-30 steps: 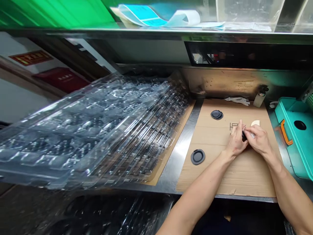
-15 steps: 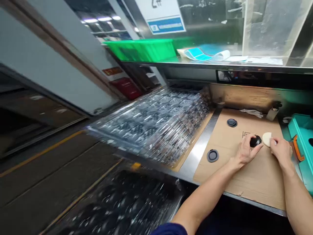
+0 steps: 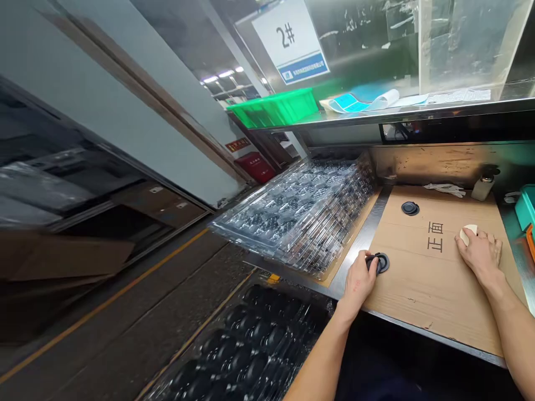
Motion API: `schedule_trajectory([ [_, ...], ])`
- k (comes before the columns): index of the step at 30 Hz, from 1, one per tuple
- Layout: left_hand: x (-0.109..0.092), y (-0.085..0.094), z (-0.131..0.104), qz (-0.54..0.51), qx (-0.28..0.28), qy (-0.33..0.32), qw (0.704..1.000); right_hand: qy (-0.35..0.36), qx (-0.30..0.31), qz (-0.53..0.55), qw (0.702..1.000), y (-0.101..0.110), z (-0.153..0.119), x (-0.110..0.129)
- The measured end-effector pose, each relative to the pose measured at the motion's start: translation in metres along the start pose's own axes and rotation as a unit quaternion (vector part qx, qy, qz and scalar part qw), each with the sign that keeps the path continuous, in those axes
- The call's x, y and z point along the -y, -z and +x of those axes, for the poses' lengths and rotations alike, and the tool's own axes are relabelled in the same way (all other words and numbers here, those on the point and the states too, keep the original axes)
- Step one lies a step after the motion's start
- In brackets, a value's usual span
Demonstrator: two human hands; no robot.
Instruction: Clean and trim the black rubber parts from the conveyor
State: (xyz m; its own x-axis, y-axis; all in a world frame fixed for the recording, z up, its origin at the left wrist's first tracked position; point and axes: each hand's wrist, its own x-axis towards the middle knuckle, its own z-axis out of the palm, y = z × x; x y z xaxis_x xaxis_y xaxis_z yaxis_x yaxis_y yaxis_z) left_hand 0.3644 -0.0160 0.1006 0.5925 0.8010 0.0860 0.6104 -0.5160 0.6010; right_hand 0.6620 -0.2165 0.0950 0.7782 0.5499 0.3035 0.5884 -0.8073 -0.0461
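Note:
My left hand is at the left edge of the cardboard sheet, its thumb and fingers closed round a small black round part. That part is largely hidden by the fingers and sits against a dark grey ringed disc lying on the cardboard. Over on the right, my right hand rests low over the cardboard. Its fingers are closed on a cream-white round pad. Farther back, two overlapping dark discs lie on the sheet.
Left of the cardboard stands a stack of clear plastic trays. Trays of black round parts sit lower down. A small bottle, white gloves and a teal bin are at the back right. A shelf holds a green bin.
My left hand has moved left and nearer with the black part, to the ringed disc. My right hand, still on the pad, has come down onto the cardboard. The view has shifted.

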Motion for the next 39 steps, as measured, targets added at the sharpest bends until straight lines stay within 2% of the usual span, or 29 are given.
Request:
schedule_trajectory([
  [2,-0.006,-0.001,0.003,0.109,0.01,0.006,0.994,0.003,-0.021,0.018,1.0,-0.004,0.0,-0.003],
  [4,-0.015,-0.002,0.004,0.174,0.012,0.018,0.985,0.012,-0.066,0.053,0.996,-0.005,0.002,-0.006],
  [7,-0.027,-0.006,0.002,0.191,0.007,0.007,0.981,0.051,-0.165,0.108,0.979,-0.005,0.004,-0.004],
  [9,-0.033,-0.01,0.0,0.188,0.013,-0.004,0.982,0.093,-0.203,0.132,0.966,-0.004,0.003,0.001],
  [13,-0.036,-0.016,0.003,0.158,0.048,-0.059,0.985,0.171,-0.178,0.146,0.958,-0.007,-0.001,0.013],
  [15,-0.033,-0.017,0.009,0.12,0.064,-0.106,0.985,0.175,-0.157,0.143,0.961,-0.011,-0.002,0.014],
  [17,-0.031,-0.017,0.018,0.092,0.081,-0.139,0.983,0.149,-0.157,0.143,0.966,-0.014,-0.001,0.009],
  [21,-0.032,-0.011,0.036,0.093,0.14,-0.155,0.974,0.031,-0.189,0.183,0.964,-0.019,0.013,-0.016],
  [24,-0.032,-0.006,0.045,0.09,0.175,-0.157,0.968,-0.079,-0.188,0.249,0.947,-0.021,0.025,-0.041],
  [28,-0.03,-0.001,0.047,0.093,0.177,-0.152,0.968,-0.21,-0.147,0.302,0.918,-0.023,0.032,-0.061],
  [32,-0.033,0.004,0.042,0.115,0.151,-0.132,0.973,-0.216,-0.13,0.303,0.919,-0.024,0.029,-0.059],
  [36,-0.045,0.003,0.033,0.167,0.096,-0.048,0.98,-0.192,-0.121,0.284,0.931,-0.024,0.026,-0.053],
  [39,-0.05,-0.003,0.028,0.177,0.099,-0.029,0.979,-0.186,-0.113,0.288,0.933,-0.022,0.026,-0.053],
])
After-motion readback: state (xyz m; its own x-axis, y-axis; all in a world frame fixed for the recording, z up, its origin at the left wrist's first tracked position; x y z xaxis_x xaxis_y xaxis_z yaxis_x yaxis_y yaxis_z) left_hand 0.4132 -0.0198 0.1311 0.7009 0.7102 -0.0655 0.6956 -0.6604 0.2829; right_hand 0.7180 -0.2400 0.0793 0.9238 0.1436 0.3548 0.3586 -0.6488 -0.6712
